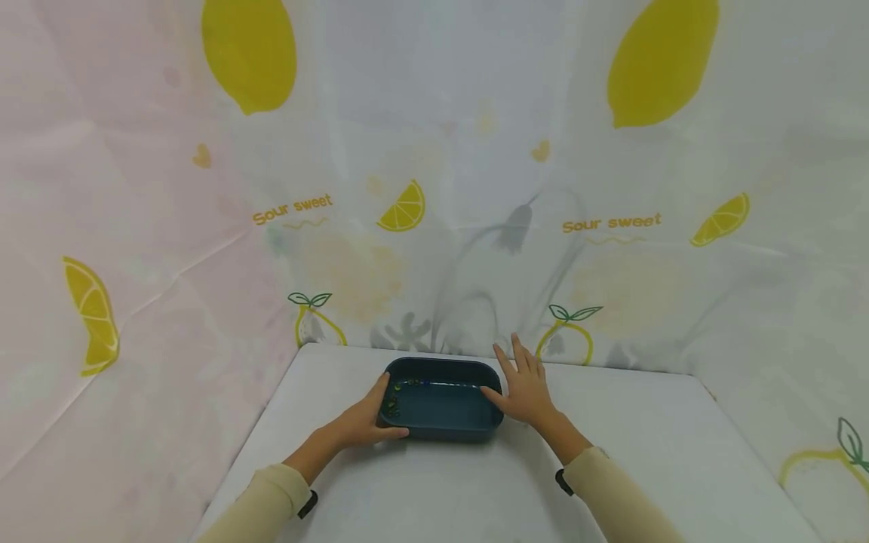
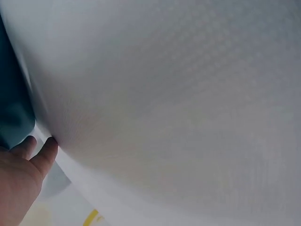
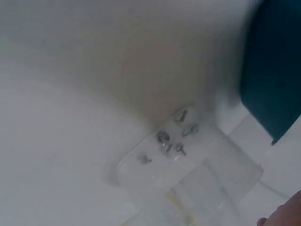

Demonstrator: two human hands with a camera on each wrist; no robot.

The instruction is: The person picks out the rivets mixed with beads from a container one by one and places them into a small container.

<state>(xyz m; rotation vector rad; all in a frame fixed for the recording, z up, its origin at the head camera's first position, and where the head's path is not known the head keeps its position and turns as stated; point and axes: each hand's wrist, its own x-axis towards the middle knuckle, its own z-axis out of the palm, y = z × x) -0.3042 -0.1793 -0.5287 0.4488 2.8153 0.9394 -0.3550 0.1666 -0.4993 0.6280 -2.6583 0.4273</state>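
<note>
A dark teal rectangular dish (image 1: 441,434) lies on the white table. Several small green and blue marble-like pieces (image 1: 391,406) are gathered along its left end and back left inside. My left hand (image 1: 363,418) grips the left end, with the thumb along the front wall and the fingers round the left side; in the left wrist view two fingertips (image 2: 46,157) show beside the dish's corner (image 2: 16,122). At the right end is my right hand (image 1: 528,392), its fingers spread and raised and its thumb over the rim. Only a bit of this hand (image 3: 286,214) enters the right wrist view.
In the right wrist view, a clear plastic container (image 3: 235,165) with several small metal screw-like pieces (image 3: 163,136) is near the dish. The white table (image 1: 611,452) meets a lemon-print backdrop (image 1: 475,166) behind the dish and at both sides.
</note>
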